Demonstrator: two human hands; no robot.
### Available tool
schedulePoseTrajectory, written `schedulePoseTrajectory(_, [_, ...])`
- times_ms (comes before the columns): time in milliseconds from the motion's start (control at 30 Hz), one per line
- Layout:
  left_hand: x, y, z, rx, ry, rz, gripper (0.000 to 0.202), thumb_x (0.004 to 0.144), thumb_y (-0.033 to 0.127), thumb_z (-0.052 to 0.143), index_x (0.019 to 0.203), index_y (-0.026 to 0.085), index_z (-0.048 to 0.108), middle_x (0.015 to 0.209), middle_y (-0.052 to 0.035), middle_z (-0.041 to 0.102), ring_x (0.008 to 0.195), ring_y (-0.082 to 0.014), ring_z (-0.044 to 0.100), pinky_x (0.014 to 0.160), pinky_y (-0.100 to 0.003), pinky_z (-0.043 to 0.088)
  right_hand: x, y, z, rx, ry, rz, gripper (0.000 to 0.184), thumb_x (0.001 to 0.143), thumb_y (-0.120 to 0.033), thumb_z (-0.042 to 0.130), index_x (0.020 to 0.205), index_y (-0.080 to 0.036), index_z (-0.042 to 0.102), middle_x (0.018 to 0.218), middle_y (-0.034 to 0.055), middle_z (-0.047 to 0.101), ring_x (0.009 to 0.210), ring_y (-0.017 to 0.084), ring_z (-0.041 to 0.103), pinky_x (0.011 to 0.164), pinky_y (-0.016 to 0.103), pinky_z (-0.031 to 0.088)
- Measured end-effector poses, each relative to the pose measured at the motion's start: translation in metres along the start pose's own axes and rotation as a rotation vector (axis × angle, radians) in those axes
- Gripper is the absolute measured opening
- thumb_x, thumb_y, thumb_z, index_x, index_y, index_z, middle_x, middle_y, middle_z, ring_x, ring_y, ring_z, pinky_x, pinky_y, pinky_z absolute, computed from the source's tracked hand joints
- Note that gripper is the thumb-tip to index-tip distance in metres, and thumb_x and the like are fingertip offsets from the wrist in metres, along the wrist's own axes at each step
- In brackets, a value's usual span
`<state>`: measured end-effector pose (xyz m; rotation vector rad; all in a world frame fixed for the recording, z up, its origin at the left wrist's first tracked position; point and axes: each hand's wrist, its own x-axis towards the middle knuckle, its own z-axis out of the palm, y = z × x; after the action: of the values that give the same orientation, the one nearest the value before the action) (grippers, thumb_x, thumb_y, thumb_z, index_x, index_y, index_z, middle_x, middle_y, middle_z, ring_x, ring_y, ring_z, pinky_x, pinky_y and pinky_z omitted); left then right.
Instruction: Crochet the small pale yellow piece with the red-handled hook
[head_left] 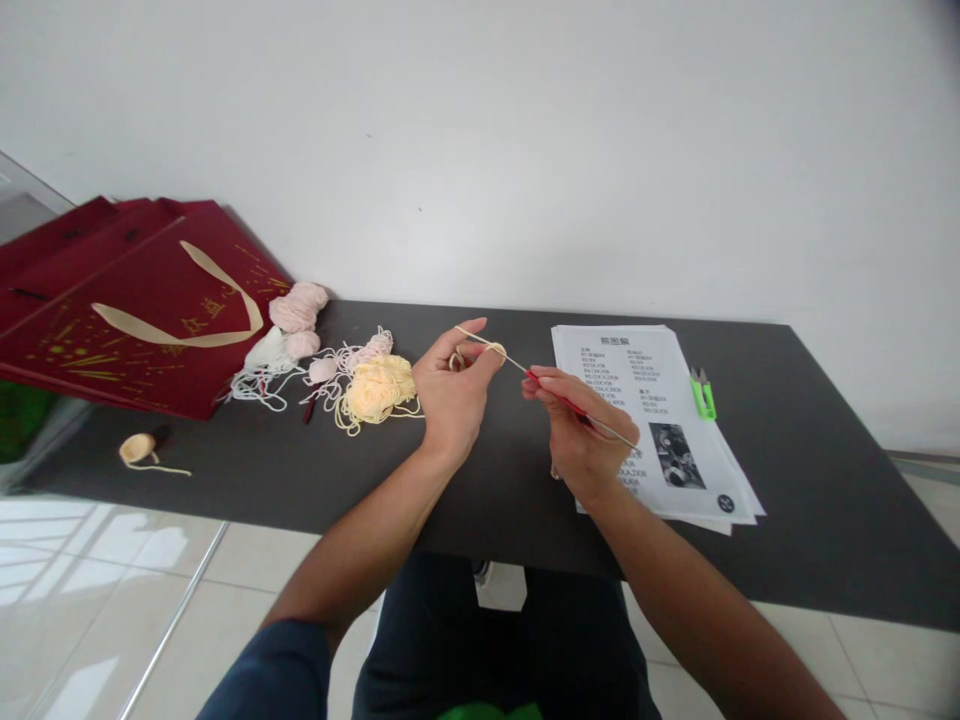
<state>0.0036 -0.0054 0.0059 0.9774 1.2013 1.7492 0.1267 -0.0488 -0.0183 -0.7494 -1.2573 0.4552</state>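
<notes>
My left hand point(455, 400) pinches a small pale yellow crochet piece point(496, 349) between thumb and fingers, with yarn running over the raised index finger. My right hand point(589, 430) is closed around the red grip of a crochet hook point(564, 401), held like a pen. The hook's thin metal shaft points left and its tip reaches the crochet piece; the exact stitch is too small to make out. Just left of my left hand lies a ball of yellow yarn point(373, 388), its strand leading toward that hand.
Pink yarn point(298, 306) and white yarn point(266, 352) lie beside dark red gift bags point(142, 300). A small cream crocheted cup point(137, 448) sits at the table's left. Printed pattern sheets point(622, 350) lie under my right hand, with green thread snips point(703, 395) at their edge.
</notes>
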Motion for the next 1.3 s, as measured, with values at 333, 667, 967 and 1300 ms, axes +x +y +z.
schedulePoseTrajectory(333, [0.002,-0.004,-0.003,0.103,-0.018,0.058,0.028,0.075,0.021,0.082,0.102,0.023,0.080,0.073,0.0031,0.070,0.061,-0.0088,0.056,0.065,-0.025,0.046,0.001,0.003,-0.004,-0.064,-0.106,-0.112,0.037,0.090,-0.007,0.071,0.111,-0.035,0.081,0.115,0.0013,0.083,0.097,0.023,0.082,0.081,0.042,0.073])
schedulePoseTrajectory(667, [0.003,-0.006,-0.002,0.082,0.003,0.088,0.027,0.075,0.021,0.084,0.101,0.022,0.079,0.076,0.0023,0.073,0.069,-0.0109,0.062,0.074,-0.028,0.050,0.004,0.004,0.009,0.210,0.141,0.485,0.014,0.089,-0.027,0.080,0.103,-0.025,0.082,0.097,0.0030,0.085,0.086,0.020,0.083,0.086,0.039,0.072])
schedulePoseTrajectory(967, [0.007,-0.001,-0.001,-0.254,-0.163,-0.260,0.042,0.065,0.015,0.089,0.105,0.019,0.078,0.074,0.0022,0.074,0.061,-0.0065,0.057,0.066,-0.024,0.044,-0.003,0.008,0.002,0.053,0.004,0.319,0.021,0.088,-0.024,0.080,0.107,-0.034,0.083,0.114,-0.0016,0.084,0.103,0.023,0.081,0.105,0.046,0.066])
schedulePoseTrajectory(1300, [0.017,0.004,-0.008,-0.379,-0.388,-0.434,0.052,0.062,0.015,0.091,0.113,0.018,0.079,0.068,0.0055,0.064,0.065,-0.0062,0.058,0.073,-0.024,0.047,0.013,0.011,0.001,0.259,0.073,0.409,0.011,0.089,-0.024,0.079,0.098,-0.028,0.081,0.098,0.0000,0.084,0.080,0.016,0.078,0.073,0.033,0.067])
